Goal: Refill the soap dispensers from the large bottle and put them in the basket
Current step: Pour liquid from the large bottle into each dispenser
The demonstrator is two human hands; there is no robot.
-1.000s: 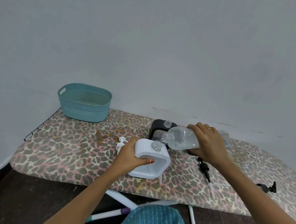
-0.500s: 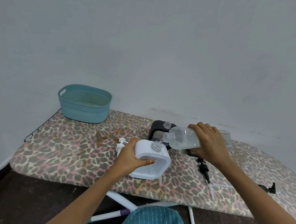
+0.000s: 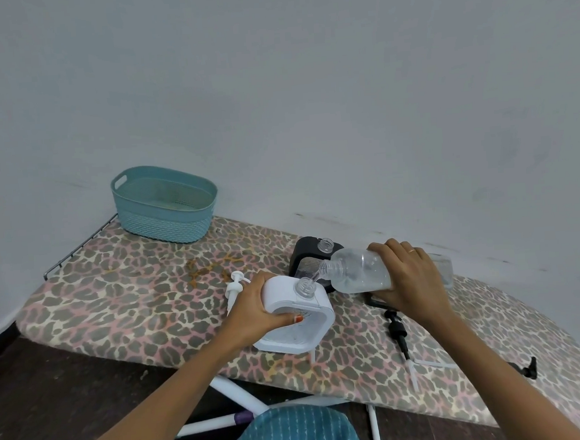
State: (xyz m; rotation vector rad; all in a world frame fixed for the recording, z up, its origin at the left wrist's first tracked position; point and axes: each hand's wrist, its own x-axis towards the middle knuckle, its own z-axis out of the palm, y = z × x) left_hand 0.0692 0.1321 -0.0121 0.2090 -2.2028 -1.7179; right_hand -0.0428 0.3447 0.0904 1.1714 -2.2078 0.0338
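My left hand [image 3: 254, 313] grips a white square soap dispenser [image 3: 318, 324] that stands on the leopard-print ironing board [image 3: 133, 299], its clear threaded neck uncapped. My right hand [image 3: 411, 278] holds a large clear bottle [image 3: 357, 275] tipped on its side, mouth just above the white dispenser's neck, with clear liquid running in. Behind them stands a black dispenser [image 3: 303, 256] with an open clear neck. A teal basket [image 3: 164, 204] sits at the board's far left end.
A white pump head [image 3: 235, 287] lies left of the white dispenser. A black pump head with tube [image 3: 397, 332] lies under my right forearm, and another black pump [image 3: 527, 368] near the right edge. A wall runs right behind the board. White board legs show below.
The large bottle has tipped slightly further and its mouth stays over the white dispenser's neck. Both hands keep their hold; the view has shifted slightly.
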